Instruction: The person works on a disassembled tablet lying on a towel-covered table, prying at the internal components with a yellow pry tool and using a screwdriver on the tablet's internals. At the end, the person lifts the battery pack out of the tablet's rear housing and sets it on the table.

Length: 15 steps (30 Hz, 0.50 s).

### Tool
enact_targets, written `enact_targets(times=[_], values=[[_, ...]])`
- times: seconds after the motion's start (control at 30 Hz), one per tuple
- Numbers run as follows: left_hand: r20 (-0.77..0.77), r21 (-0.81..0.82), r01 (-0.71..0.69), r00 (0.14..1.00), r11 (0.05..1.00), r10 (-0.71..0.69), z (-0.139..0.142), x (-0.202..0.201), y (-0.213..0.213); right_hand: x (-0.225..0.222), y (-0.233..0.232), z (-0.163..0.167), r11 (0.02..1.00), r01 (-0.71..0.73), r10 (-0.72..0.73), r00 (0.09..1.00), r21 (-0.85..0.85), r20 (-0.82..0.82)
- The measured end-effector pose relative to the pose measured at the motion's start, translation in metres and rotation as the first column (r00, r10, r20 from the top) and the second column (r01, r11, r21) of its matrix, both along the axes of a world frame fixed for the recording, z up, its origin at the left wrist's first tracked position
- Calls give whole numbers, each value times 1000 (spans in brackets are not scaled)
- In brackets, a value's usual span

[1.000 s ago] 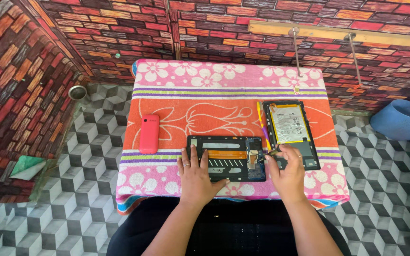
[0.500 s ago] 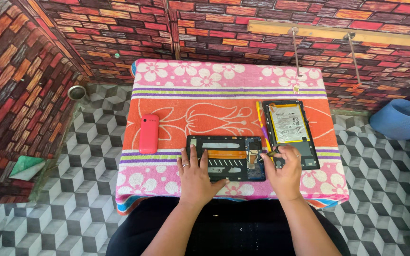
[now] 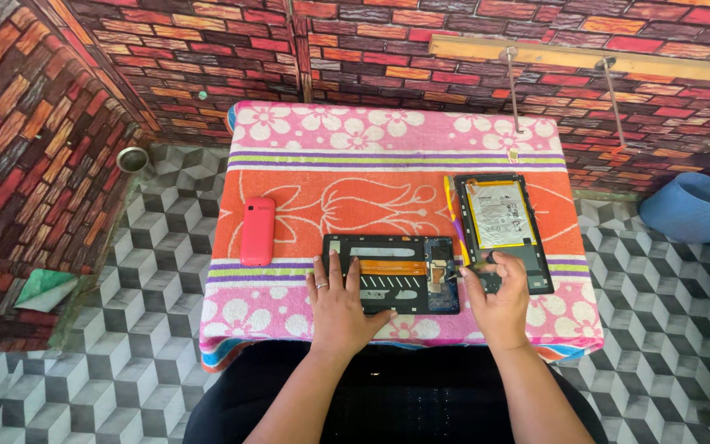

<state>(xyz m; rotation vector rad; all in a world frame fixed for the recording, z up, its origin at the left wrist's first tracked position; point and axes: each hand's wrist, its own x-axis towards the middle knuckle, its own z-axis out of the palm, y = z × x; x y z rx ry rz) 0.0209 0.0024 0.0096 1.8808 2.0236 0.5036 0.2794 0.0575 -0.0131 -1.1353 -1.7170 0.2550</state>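
A black opened tablet frame [image 3: 404, 256] with an orange flex strip lies on the towel near the front edge. My left hand [image 3: 340, 300] rests flat on its lower left part, fingers spread, a ring on one finger. My right hand [image 3: 496, 298] is at the frame's right end, its fingertips pinched on a small thin tool whose tip touches the frame's right edge. Just right of that hand lies a second tablet half [image 3: 503, 226] with a pale battery, its lower part partly covered by my fingers.
A red phone [image 3: 258, 230] lies on the left of the floral towel-covered table [image 3: 388, 156]. Yellow and purple thin tools [image 3: 454, 210] lie between the two tablet parts. Brick-patterned walls stand behind and to the left. A blue plastic object [image 3: 696, 205] sits at the right.
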Motion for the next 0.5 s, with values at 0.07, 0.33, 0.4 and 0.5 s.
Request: enact_targets(times=[0.07,0.33,0.4,0.5], values=[[-8,12,5,1000,1000,-5,1,-1,-1,0,0,0,995,-88,89,996,40,-22],[-2,21,0,1000,1000,0,-2,-2,0,-1,-2,-8,994,80,-77,996,-74,37],[-1,29,2,1000,1000,-2,-2,-2,-1,-5,-1,-7,989,143,-139,985,-29,105],[10,47,2,1000,999,-2,-2,-2,-1,-6,-2,0,999,36,-39,990,29,138]])
